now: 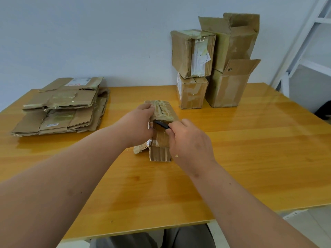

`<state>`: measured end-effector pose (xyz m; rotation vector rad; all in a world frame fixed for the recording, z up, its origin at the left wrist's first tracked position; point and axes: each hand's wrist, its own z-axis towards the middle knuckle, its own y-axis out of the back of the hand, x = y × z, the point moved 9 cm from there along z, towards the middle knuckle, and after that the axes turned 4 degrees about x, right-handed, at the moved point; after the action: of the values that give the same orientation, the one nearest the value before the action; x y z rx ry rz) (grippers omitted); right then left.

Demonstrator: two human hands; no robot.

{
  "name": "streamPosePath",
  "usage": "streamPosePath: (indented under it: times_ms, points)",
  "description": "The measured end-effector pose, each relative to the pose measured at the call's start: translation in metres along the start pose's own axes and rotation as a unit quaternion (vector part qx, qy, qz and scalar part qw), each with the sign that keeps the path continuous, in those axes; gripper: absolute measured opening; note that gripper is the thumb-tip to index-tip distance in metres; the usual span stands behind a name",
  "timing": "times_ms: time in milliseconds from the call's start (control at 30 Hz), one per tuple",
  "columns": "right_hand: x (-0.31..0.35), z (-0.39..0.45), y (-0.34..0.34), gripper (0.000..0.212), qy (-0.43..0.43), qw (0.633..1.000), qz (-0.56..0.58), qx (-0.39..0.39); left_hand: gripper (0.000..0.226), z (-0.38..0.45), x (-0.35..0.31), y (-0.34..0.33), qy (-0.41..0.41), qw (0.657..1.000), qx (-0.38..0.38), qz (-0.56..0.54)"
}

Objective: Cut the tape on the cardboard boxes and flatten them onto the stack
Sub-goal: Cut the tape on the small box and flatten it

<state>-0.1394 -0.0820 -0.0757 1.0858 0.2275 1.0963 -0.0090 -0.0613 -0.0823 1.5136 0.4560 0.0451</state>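
On the table, left hand [138,125] grips a creased, taped box [162,126]; right hand [188,142] holds a cutter [162,124]

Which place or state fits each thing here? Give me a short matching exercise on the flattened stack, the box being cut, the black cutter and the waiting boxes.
Things:
1. flattened stack
2. box being cut
3. black cutter
4. waiting boxes

Places or states:
A. piled at the far right of the table, by the wall
B. held in the right hand
C. lying at the far left of the table
D. steadied by the left hand, mid-table

Pairs: 1-C, 2-D, 3-B, 4-A
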Motion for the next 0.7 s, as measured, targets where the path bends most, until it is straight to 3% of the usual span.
streamPosePath:
  times_ms: [700]
  points:
    - [-0.044,-0.01,0.012,0.026,-0.086,0.995,-0.005,0.044,0.07,-0.004,-0.022,0.001,0.012,0.999,-0.038,-0.027]
